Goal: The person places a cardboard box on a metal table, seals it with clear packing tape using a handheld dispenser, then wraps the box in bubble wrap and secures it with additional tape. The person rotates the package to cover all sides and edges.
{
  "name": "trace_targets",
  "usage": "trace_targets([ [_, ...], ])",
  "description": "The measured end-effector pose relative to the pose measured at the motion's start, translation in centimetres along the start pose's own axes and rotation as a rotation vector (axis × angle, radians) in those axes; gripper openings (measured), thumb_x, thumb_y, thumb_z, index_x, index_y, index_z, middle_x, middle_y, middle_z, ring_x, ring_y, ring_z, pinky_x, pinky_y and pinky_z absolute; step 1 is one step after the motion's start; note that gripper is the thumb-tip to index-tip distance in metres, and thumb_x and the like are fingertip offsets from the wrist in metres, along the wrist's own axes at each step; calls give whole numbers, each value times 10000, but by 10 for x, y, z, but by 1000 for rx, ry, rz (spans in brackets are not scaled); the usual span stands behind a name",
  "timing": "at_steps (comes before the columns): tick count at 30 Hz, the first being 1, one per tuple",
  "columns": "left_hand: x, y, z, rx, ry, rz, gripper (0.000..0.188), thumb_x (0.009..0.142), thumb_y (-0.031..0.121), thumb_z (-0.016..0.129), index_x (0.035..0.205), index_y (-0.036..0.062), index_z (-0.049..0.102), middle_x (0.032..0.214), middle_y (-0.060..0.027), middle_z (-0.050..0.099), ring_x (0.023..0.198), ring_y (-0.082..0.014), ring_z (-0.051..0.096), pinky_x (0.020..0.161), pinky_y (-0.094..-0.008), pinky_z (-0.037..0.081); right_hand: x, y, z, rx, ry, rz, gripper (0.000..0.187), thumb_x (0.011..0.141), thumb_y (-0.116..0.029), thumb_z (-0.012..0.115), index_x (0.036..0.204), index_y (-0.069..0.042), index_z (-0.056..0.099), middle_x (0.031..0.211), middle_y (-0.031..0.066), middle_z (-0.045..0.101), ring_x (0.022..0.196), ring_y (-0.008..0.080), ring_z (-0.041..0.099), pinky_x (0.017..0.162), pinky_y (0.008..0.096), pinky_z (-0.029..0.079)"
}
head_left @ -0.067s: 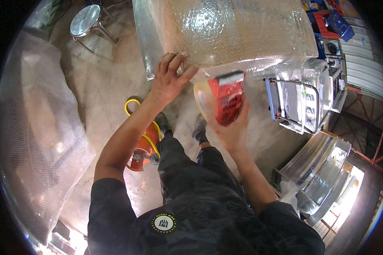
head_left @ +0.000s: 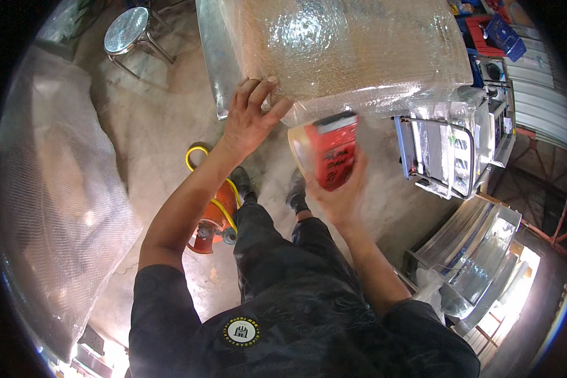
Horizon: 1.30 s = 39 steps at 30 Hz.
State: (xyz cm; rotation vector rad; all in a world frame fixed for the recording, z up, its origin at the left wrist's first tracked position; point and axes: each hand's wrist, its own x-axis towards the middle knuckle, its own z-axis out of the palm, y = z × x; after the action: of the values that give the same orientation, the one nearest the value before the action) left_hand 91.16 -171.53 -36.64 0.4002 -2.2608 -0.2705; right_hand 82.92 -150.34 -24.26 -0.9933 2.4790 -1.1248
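A large block-shaped item wrapped in clear bubble wrap (head_left: 359, 50) fills the top middle of the view. My left hand (head_left: 252, 116) is at its near left corner, fingers bent over the edge of the wrap and thumb pressed along the side. Just below the near edge, my right hand (head_left: 341, 189) grips a red tape dispenser (head_left: 336, 151), slightly blurred, with dark handwriting on its side. Its tape roll (head_left: 300, 148) shows on the left. Whether a strip of tape runs from the dispenser to the wrap, I cannot make out.
An orange gas cylinder (head_left: 201, 239) with a yellow hose (head_left: 191, 154) stands by my feet. A metal stool (head_left: 127, 31) is at the far left, a big bubble wrap roll (head_left: 63, 189) on the left. Wrapped framed items (head_left: 444, 151) and stacked metal panels (head_left: 472, 258) stand right.
My right hand has drawn the tape dispenser slightly nearer to me, away from the wrapped edge, and its angle has turned a little. The left hand stays where it was.
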Motion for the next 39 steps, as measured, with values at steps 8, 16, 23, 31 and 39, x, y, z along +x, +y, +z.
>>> trace_targets([
  [8, 7, 1, -4, 107, -16, 19, 699, 694, 150, 829, 1326, 335, 596, 1360, -79, 463, 1228, -323, 521, 1098, -590, 450, 4, 116, 119, 128, 70, -51, 930, 659, -137, 873, 1434, 4, 379, 1207, 178, 617, 1093, 325, 660, 952, 439, 536],
  [16, -3, 7, -8, 152, -150, -74, 893, 596, 165, 913, 1407, 299, 564, 1434, -100, 438, 1284, -349, 514, 1097, -611, 437, 6, 137, 150, 366, 86, -59, 875, 640, -103, 874, 1367, -50, 389, 1101, 125, 663, 972, 266, 689, 866, 377, 565],
  [23, -11, 3, 3, 71, -51, -83, 1070, 551, 146, 969, 1492, 182, 461, 1484, -194, 378, 1380, -402, 458, 1093, -519, 478, -19, 185, 189, 245, 21, 61, 815, 617, -219, 883, 1339, -99, 523, 1125, 149, 657, 1037, 379, 650, 917, 474, 533],
  [31, -16, -11, -9, 141, -97, 7, 993, 613, 140, 976, 1444, 91, 436, 1507, -230, 300, 1374, -428, 417, 1072, -495, 505, 1, 167, 207, 10, -132, 185, 746, 659, -278, 830, 1298, -128, 476, 994, 217, 662, 921, 459, 649, 805, 569, 539],
  [39, -21, 97, -14, -182, -11, -233, 572, 855, 150, 788, 1352, -13, 556, 1353, -263, 570, 1295, -431, 521, 1075, -508, 420, 34, 109, 130, -219, -452, 249, 747, 715, -306, 826, 1318, -52, 465, 937, 248, 719, 950, 437, 719, 800, 506, 596],
])
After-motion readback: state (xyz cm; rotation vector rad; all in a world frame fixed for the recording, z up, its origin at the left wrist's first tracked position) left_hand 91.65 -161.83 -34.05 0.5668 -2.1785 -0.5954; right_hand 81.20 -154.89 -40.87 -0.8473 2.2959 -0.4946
